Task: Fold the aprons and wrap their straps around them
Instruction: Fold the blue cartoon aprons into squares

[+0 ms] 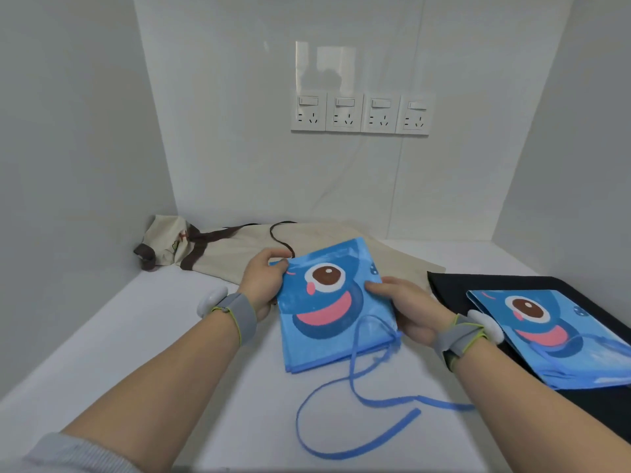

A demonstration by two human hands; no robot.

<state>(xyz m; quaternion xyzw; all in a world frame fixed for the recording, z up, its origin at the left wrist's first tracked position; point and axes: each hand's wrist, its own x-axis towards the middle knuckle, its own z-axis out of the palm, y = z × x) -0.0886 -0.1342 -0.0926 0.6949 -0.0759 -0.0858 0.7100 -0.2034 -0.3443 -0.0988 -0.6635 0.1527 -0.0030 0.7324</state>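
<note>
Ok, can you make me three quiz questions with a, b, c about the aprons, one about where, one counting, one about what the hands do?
1. Where is the second folded blue apron?
a) on black cloth at right
b) by the beige apron's corner
c) under the sockets

2. How many wall sockets?
a) two
b) four
c) six

3. The loose blue strap is:
a) wrapped round the apron
c) trailing on the table
b) tied in a bow

Answers: 1a, black cloth lies beneath it. 2b, four in a row. 3c, it loops free while left hand and right hand hold the blue apron.
</note>
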